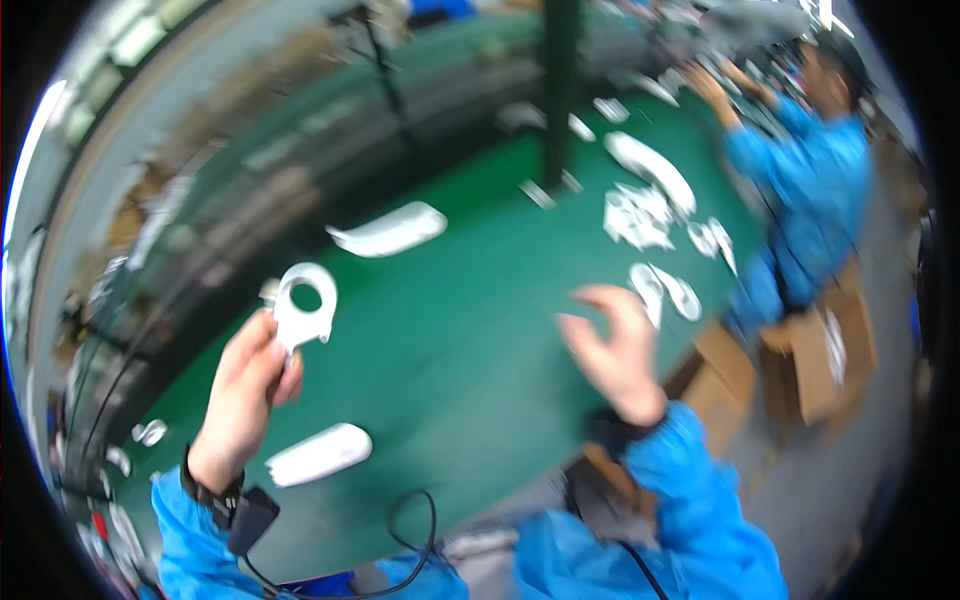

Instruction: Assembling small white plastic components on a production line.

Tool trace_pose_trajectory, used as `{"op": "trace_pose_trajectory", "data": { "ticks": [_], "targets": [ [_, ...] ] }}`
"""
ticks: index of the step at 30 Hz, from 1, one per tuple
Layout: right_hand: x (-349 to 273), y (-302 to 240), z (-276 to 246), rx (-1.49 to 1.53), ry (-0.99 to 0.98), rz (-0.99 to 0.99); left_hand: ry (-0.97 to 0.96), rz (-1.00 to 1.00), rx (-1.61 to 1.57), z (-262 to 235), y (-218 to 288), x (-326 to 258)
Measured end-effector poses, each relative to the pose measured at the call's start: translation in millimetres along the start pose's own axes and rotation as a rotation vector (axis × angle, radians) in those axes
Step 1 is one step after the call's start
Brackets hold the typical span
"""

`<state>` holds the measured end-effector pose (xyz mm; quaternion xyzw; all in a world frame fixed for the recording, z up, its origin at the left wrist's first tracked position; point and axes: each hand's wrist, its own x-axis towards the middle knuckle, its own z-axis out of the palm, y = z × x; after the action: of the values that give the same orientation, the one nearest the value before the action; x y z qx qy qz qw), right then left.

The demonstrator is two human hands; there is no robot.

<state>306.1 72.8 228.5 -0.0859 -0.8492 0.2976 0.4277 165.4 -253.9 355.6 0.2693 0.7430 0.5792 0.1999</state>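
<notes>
My left hand (250,377) is closed on a white plastic part with a ring-shaped end (324,322), raised above the green table (450,370). Its ring points away from me, and the fingers hide its lower end. My right hand (618,350) hovers over the table's right side with thumb and fingers apart and nothing in it. Close beyond that hand lie white rounded parts (680,293). A white elongated shell (322,456) rests on the table near my left wrist. Another white curved shell (392,230) lies farther off, past the held part.
A pile of small white pieces (637,217) and a long white shell (650,170) lie at the far right. A dark green post (558,100) rises from the table. A co-worker in blue (805,180) works there, beside cardboard boxes (815,355). A black cable (432,520) hangs near me.
</notes>
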Motion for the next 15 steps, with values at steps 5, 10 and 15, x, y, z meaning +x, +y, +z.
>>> {"op": "trace_pose_trajectory", "data": {
  "ticks": [5, 10, 15],
  "targets": [
    [-25.5, 84.7, -62.2, -0.725, -0.189, 0.322, 0.413, 0.58, 0.15, -51.3, 136.2, 64.6],
    [-22.4, 106.1, -51.3, -0.422, -0.242, 0.338, 0.912, 0.689, 0.684, -116.3, 215.1, 148.3],
    [-30.0, 109.2, -59.5, -0.202, -0.175, 0.505, 0.875, 0.293, 1.484, -185.0, 201.4, 220.0]
  ]
}}
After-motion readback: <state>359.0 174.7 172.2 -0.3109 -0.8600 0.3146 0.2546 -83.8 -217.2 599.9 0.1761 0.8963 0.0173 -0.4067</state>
